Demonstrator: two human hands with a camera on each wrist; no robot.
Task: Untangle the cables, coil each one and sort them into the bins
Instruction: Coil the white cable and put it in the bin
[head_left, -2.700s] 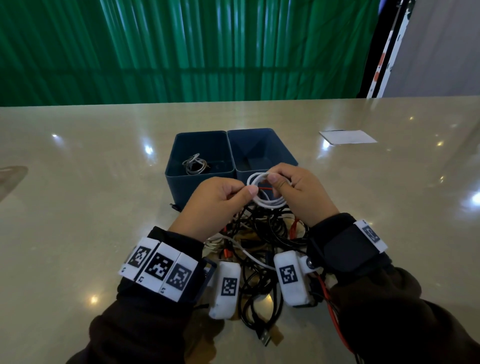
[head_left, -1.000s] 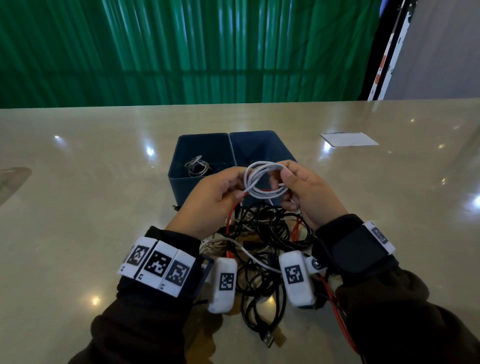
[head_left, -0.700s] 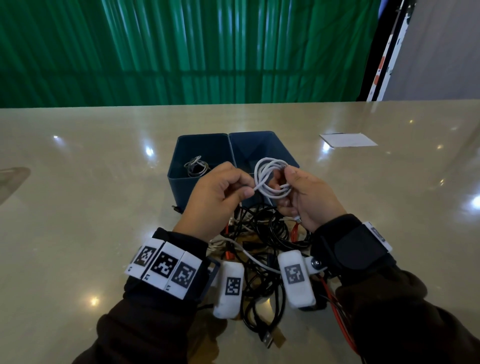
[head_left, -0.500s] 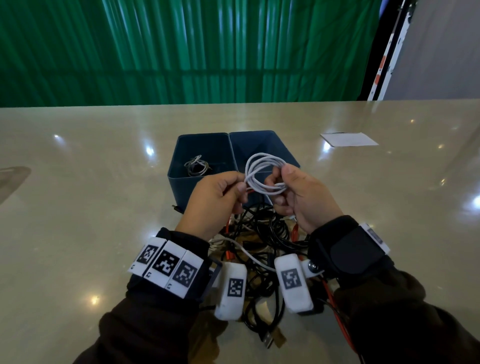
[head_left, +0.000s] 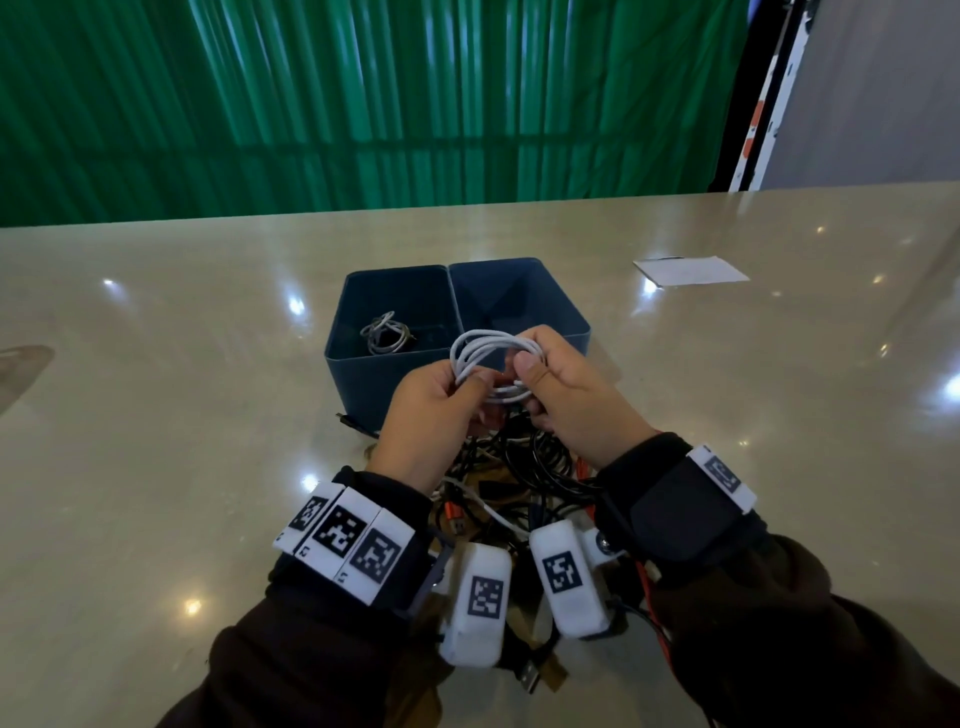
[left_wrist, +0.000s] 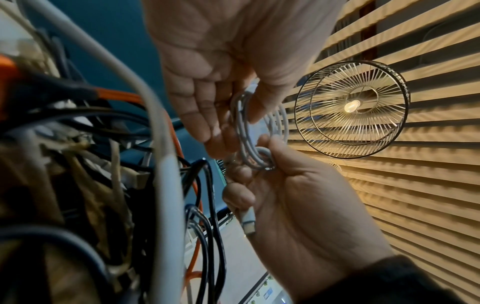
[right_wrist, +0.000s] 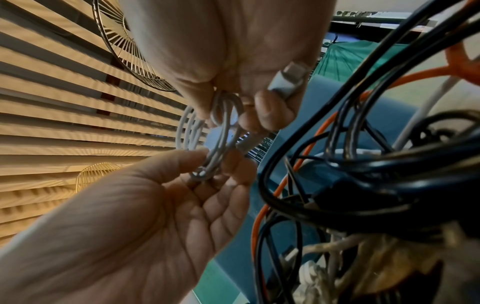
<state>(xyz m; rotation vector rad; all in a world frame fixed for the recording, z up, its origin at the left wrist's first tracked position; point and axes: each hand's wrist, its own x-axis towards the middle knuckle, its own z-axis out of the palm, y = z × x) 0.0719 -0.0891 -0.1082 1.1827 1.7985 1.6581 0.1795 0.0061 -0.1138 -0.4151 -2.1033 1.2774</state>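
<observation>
The coiled white charging cable (head_left: 491, 366) has tipped flatter since a moment ago, both hands now pinching it, left hand (head_left: 426, 415) steadying one side, right hand (head_left: 563, 402) clamping the loops so they hold shape above the near edge of the right dark-blue plastic bin (head_left: 519, 296).

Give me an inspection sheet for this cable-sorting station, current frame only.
Surface: glossy beige table, lamp glare.
Job's things: two blue bins side by side; left one holds a grey coiled cable; right one's visible interior shows nothing.
Clutter: white paper far right.
Grippers: left hand and right hand both pinch the white cable coil, held above the bins' near edge.
Cables: tangled pile of black, orange and white leads under the wrists.
Surroundings: green curtain behind.
</observation>
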